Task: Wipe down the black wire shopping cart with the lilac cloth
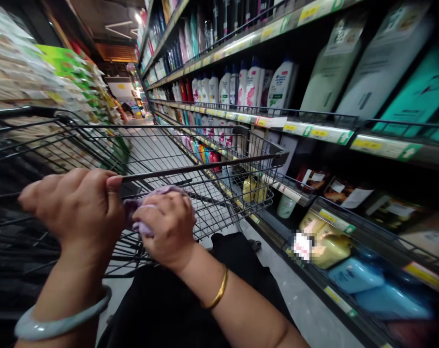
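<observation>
Head view: left hand (80,208) curled tight round the near bar of the cart (168,172), right hand (170,227) clenching a cloth (144,228).
Cloth just right of the left grip, cart ahead, shelves (319,133) farther right. Guiding the cart seems in hand; the next move likely calls for a steady left hold.

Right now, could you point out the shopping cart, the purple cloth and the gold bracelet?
Shopping cart (190,169): head view, on its near top bar.
Purple cloth (144,227): head view, on a bunched fold.
Gold bracelet (221,291): head view, on the outer curve of its band.
</observation>
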The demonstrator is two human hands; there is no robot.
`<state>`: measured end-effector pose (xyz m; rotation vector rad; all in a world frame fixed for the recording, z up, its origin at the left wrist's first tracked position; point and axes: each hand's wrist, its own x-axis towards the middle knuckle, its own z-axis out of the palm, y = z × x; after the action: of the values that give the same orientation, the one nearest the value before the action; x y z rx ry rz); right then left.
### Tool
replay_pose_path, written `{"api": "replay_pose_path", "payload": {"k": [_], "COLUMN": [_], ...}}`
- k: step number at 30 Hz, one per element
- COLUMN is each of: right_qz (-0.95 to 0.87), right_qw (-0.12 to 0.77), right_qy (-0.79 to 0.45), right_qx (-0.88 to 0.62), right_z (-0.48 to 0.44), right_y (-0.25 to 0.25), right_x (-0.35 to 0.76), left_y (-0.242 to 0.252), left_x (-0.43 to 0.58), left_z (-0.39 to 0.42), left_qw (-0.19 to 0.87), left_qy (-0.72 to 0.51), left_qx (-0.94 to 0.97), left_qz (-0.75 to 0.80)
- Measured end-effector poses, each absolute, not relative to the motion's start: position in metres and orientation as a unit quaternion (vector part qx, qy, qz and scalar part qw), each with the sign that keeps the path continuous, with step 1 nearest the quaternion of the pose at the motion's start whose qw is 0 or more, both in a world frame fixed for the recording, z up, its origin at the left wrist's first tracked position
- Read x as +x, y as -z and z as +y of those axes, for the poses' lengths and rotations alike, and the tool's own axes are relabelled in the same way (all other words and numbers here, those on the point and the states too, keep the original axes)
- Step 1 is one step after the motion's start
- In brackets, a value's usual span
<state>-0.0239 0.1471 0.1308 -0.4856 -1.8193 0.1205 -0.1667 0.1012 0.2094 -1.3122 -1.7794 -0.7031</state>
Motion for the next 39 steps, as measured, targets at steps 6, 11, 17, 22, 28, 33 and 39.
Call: {"api": "replay_pose_path", "payload": {"k": [6, 11, 17, 22, 28, 33, 39], "right_qz": [-0.771, -0.792, -0.779, -0.731, -0.785, -0.687, -0.722], "right_qw": [0.587, 0.560, 0.592, 0.635, 0.585, 0.684, 0.645], "right_qy": [-0.062, -0.032, -0.042, -0.068, -0.063, -0.111, -0.045], "right_qx": [-0.240, -0.241, -0.205, -0.239, -0.195, -0.221, -0.247], "right_z": [0.155, 0.151, 0.150, 0.154, 0.149, 0.159, 0.168], "right_y": [-0.135, -0.127, -0.131, -0.140, -0.142, -0.163, -0.138], "right_x": [-0.012, -0.023, -0.017, -0.006, -0.008, 0.019, 0.015], "left_y": [-0.207, -0.207, -0.206, -0.209, -0.208, -0.206, -0.205], "left_x": [-0.170, -0.167, -0.168, -0.161, -0.161, -0.160, -0.158], "left_z": [0.102, 0.102, 0.102, 0.097, 0.096, 0.097, 0.098], "left_qw": [0.414, 0.415, 0.434, 0.392, 0.406, 0.413, 0.413], "left_qy": [0.277, 0.261, 0.249, 0.267, 0.254, 0.274, 0.280], "left_qx": [-0.516, -0.509, -0.506, -0.521, -0.519, -0.521, -0.518], "left_qz": [-0.697, -0.707, -0.703, -0.710, -0.708, -0.695, -0.695]}}
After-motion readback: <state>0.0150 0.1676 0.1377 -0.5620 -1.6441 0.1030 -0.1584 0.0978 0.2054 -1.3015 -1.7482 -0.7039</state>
